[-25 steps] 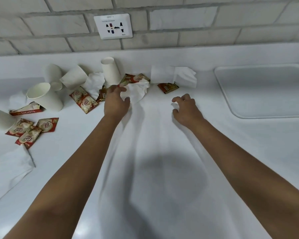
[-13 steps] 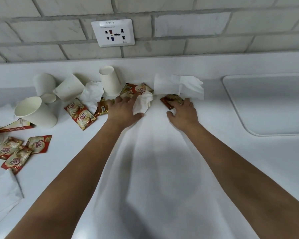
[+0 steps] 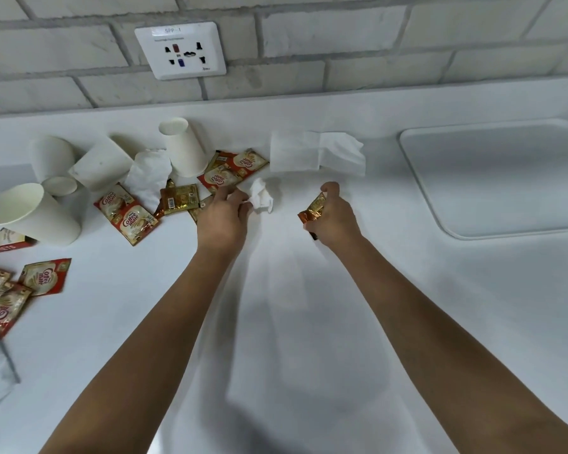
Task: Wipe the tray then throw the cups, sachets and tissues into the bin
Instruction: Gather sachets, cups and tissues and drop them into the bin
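The head view, the only one, shows the clearing stage just under way. The tray (image 3: 492, 178) lies bare on the counter (image 3: 309, 322) at the far right, well apart from the litter; nothing sits on it, so the wiping looks done, though no view proves it. Taking the wall socket (image 3: 180, 50) as landmark: just below and right of it, the left hand (image 3: 222, 217) pinches a crumpled tissue (image 3: 261, 198) between thumb and fingertips, and farther right the right hand (image 3: 333, 217) has its fingers curled round a brown sachet (image 3: 312, 209), lifted off the surface. Almost everything else remains to be collected. Directly below the socket stands an upturned cup (image 3: 184, 147); left of it lie more cups (image 3: 33, 213), tipped or stacked, with a second tissue (image 3: 148, 178) between them. Coffee-mate sachets (image 3: 127, 214) are scattered below and left of the socket, some at the frame's left edge. A flat tissue (image 3: 315, 152) lies below-right of the socket, another at the lower left corner. No bin is in view, so nothing can be judged as thrown away; most of the task appears to be left.
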Available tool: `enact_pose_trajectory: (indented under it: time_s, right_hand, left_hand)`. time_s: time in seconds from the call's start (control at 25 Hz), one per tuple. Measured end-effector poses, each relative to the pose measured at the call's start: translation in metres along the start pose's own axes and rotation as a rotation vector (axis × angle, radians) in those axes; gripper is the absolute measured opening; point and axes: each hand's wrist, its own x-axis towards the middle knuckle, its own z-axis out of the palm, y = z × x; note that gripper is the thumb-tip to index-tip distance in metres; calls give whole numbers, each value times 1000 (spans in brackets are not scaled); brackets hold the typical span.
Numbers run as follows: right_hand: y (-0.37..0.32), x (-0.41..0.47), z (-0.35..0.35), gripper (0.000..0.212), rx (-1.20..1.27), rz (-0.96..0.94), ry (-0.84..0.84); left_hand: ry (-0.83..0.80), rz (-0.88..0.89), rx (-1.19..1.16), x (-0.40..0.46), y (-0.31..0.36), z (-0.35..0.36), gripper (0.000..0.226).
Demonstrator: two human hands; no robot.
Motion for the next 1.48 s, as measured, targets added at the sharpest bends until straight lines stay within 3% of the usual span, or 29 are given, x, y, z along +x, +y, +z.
enact_pose_trajectory:
  time_s: [0.16, 0.24, 0.4, 0.52, 0.72, 0.88, 1.16, 1.32, 1.48]
  right_hand:
    - [23, -36, -22, 19, 314, 14, 75]
    - [41, -61, -42, 23, 544, 39, 93]
    - [86, -112, -90, 26, 595, 57, 216]
    - [132, -149, -125, 18, 589, 101, 329]
    - [212, -216, -178, 10, 593, 173, 469]
    - [287, -281, -219, 24, 582, 199, 620]
    - [431, -395, -265, 25, 564, 384, 892]
    - [508, -435, -238, 11, 552, 648, 861]
    - [549, -441, -198, 13, 537, 792, 689]
  left_hand:
    - [76, -138, -408, -28, 47, -21, 23]
    - [21, -198, -623, -45, 75, -26, 13]
    - [-280, -357, -942, -86, 133, -12, 21]
    - [-483, -341, -1037, -126, 188, -2, 25]
    - [-660, -260, -1126, -194, 285, 8, 19]
    - [-801, -221, -1071, -263, 363, 17, 20]
    - [-1117, -171, -996, -386, 468, 59, 21]
    - [-1224, -264, -743, -442, 478, 129, 15]
    - [-1179, -305, -412, -474, 478, 192, 26]
